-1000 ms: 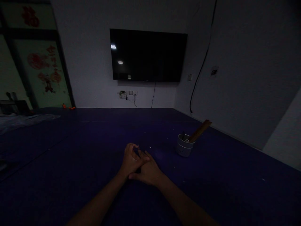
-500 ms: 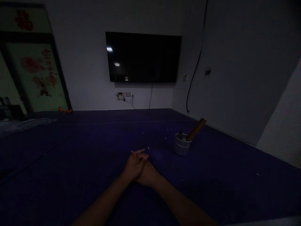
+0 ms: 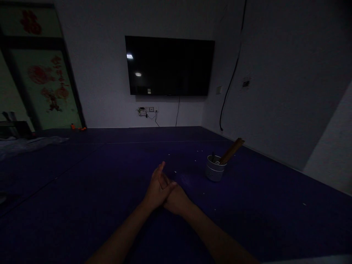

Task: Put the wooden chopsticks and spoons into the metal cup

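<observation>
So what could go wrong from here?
The small bucket might tip if the right hand bumped it, since a long brown piece leans out past its rim. In this dim light, the tiny pale specks on the purple surface could be overlooked.

A dark purple surface (image 3: 110,190) spreads all around your hands (image 3: 154,191). Beyond them to the right, a small grey bucket (image 3: 215,174) stands upright on it, near scattered white flecks (image 3: 175,172); well off to your hands' left lies crumpled clear plastic (image 3: 33,145).
</observation>
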A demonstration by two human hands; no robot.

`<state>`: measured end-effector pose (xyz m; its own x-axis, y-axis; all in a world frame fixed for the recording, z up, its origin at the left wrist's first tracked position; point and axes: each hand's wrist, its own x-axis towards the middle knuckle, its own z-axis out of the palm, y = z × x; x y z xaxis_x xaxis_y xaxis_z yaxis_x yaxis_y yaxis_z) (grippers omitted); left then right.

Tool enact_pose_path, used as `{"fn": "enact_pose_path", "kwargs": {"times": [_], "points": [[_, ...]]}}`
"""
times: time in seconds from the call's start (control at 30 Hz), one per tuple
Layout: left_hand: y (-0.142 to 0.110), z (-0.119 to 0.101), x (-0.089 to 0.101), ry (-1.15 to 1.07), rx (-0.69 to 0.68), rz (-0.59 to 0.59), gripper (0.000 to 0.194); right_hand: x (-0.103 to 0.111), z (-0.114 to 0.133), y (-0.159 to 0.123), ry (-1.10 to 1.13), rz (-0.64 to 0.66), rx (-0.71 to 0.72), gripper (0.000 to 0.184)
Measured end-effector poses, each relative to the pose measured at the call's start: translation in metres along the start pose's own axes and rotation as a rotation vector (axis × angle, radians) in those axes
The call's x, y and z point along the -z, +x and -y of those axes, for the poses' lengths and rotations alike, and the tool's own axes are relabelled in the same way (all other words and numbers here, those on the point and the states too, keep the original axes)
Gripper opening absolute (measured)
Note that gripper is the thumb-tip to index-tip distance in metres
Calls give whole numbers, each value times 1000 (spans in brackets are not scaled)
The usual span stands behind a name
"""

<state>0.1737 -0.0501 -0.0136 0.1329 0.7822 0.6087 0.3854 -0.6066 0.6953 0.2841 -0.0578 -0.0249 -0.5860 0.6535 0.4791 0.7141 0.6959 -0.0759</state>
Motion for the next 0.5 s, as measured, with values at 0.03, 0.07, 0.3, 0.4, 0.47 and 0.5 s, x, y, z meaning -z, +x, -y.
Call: {"fn": "enact_pose_path", "kwargs": {"times": [0.03,0.07,0.3,0.4,0.47,0.5], "points": [[0,1,1,16,26,-69,87,5,1,0,-16,-3,-23,78],[0,3,2,28,61,-121,100,9,2,1,-23,-4,-36,77],[7,0,6,-137,187,93,61,16,8,3,-46,-14,70,81],[7,-2,5,-224,167,145,44,13,8,3,-73,-25,65,81],[6,-2,3,-243,133,151,39,10,7,1,-93,-39,61,78],[5,-2,2,-232,118,156,36,8,7,1,-107,-43,59,77]]}}
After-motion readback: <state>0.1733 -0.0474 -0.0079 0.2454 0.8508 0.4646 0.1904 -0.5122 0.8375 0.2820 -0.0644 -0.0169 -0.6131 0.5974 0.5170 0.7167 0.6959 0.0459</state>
